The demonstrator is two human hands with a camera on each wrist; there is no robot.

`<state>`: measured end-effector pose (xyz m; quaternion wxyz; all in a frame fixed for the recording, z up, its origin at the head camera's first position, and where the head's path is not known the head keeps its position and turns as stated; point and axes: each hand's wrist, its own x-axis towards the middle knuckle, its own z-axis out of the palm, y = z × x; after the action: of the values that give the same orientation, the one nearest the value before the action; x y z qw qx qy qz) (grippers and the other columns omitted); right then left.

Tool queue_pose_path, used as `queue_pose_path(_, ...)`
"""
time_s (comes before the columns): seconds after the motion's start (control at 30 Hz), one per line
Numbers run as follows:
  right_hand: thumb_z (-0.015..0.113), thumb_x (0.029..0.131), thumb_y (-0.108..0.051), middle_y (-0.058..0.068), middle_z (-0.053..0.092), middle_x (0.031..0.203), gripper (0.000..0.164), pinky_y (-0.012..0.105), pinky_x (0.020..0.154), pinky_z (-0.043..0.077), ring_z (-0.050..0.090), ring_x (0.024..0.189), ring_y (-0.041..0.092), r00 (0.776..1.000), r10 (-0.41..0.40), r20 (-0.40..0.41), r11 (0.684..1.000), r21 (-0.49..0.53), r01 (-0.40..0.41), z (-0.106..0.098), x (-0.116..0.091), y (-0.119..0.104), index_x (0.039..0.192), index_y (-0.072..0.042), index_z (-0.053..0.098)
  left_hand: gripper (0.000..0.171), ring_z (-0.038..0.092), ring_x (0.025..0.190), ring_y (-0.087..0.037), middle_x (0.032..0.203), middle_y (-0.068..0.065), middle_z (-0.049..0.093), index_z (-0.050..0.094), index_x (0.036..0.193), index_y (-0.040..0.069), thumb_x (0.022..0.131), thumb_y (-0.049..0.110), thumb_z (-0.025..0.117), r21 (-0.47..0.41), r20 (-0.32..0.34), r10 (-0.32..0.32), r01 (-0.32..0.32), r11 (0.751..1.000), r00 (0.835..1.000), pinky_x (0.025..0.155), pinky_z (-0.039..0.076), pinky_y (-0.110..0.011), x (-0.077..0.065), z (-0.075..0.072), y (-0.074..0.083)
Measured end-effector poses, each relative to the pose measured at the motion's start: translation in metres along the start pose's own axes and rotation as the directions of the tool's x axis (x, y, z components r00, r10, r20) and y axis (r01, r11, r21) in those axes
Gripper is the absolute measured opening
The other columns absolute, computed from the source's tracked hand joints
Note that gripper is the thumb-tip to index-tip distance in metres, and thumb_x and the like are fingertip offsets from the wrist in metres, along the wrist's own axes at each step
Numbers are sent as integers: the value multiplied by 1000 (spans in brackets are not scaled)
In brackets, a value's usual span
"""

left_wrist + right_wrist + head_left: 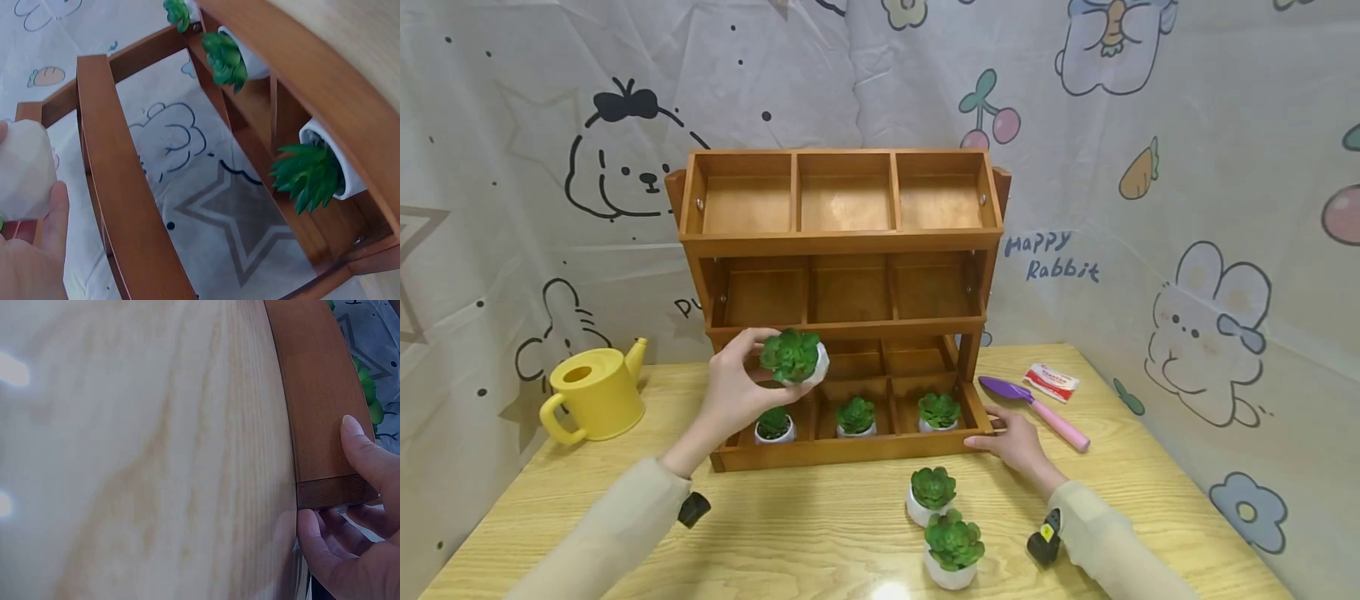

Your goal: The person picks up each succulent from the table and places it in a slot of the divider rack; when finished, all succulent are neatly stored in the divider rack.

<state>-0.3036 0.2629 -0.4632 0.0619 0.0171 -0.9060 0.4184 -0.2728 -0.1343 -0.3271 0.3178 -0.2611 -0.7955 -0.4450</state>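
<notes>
My left hand pinches a small potted succulent between thumb and fingers, raised in front of the wooden shelf's lower half. Its white faceted pot shows in the left wrist view. At the shelf's lower right front corner, my right hand grips the bottom tier's end, thumb over the front board and fingers around the side. Three potted succulents sit in the bottom tier's front compartments: left, middle and right. The upper two tiers hold no plants.
Two more potted succulents, one farther back and one nearer, stand on the table before the shelf. A yellow watering can is at left. To the right lie a purple-and-pink trowel and a red-and-white packet.
</notes>
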Motion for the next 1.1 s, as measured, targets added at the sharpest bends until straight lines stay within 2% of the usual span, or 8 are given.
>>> queue_pose_path(0.1,84,72,-31,24,66,112,76,47,87,52,64,104,37,1000,0,-1,1000,-2,0,0,-1,-1,134,2,52,61,56,81,7,97,-10,65,60,109,1,56,5,91,17,-54,-6,7,1000,999,63,52,-11,7,0,-3)
queue_pose_path(0.23,83,72,-32,25,65,115,76,47,86,52,63,105,37,1000,3,0,1000,-8,-3,0,-3,-2,134,1,52,61,56,76,9,95,-12,64,60,110,-1,57,4,90,-7,-122,-17,17,1000,992,63,52,-11,15,-1,-8)
queue_pose_path(0.37,84,72,-32,25,65,115,76,47,88,51,62,106,37,1000,6,-5,1000,-10,-6,0,-3,-3,134,1,52,62,54,75,10,95,-13,63,60,109,-3,56,5,91,37,-195,-4,12,999,981,63,49,-8,22,-4,-14)
queue_pose_path(0.53,84,72,-32,25,65,115,76,48,88,51,62,106,37,1000,3,-6,1000,-13,-3,0,-2,-2,134,1,52,64,51,82,5,101,-15,61,59,112,-3,58,8,90,86,-252,-49,73,994,967,64,45,-4,30,-9,-23)
queue_pose_path(0.73,84,72,-33,24,65,116,77,45,86,52,62,106,36,1000,3,-6,1000,-9,-3,0,0,-1,134,0,53,63,53,93,-11,107,-19,58,57,115,-3,62,10,89,83,-290,-103,133,988,951,65,42,0,39,-12,-32)
queue_pose_path(0.97,84,72,-32,25,64,118,76,40,79,54,62,106,35,1000,14,-8,1000,-1,-14,1,0,0,134,0,53,63,56,100,-26,111,-19,55,55,118,-1,64,10,87,110,-289,-161,200,974,944,66,40,2,48,-8,-42)
queue_pose_path(1.03,84,71,-32,25,63,118,76,39,78,55,61,107,36,1000,19,-10,1000,2,-19,0,0,0,133,0,53,63,57,101,-27,111,-19,56,55,117,-1,64,11,87,130,-290,-157,201,971,944,66,44,-2,51,-8,-44)
queue_pose_path(1.1,84,72,-32,25,63,118,76,39,78,55,61,107,36,1000,20,-9,1000,3,-20,0,0,0,133,0,53,63,57,101,-30,110,-20,56,56,116,-1,63,13,86,151,-294,-139,190,970,946,70,52,-14,53,-7,-46)
